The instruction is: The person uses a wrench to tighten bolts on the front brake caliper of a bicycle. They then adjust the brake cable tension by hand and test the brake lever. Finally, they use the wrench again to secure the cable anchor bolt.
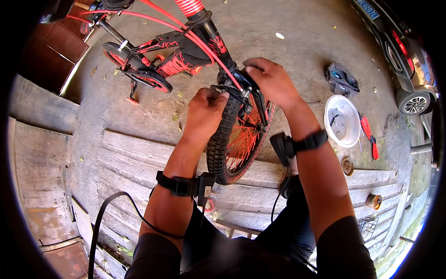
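A black and red bicycle [186, 60] stands before me, its knobbly front tire [219, 146] and red-spoked wheel nearest me. My left hand [204, 111] is closed beside the top of the tire, thumb and fingers pinched at a small black part by the rim brake [245, 95]. Just what it grips is hidden by the fingers. On the other side of the wheel, my right hand [275, 83] curls over the top of the glossy black fork [251, 80]. Red cables [204, 46] run down in front of the frame to the brake.
To the right stand a white plastic basin [343, 136], a grey tool bag [342, 80] and red-handled pliers or cutters [370, 138]. Two small round tins [347, 166] sit near the steps [134, 149]. A dark car [404, 60] is parked far right. Cables hang from my wrist straps.
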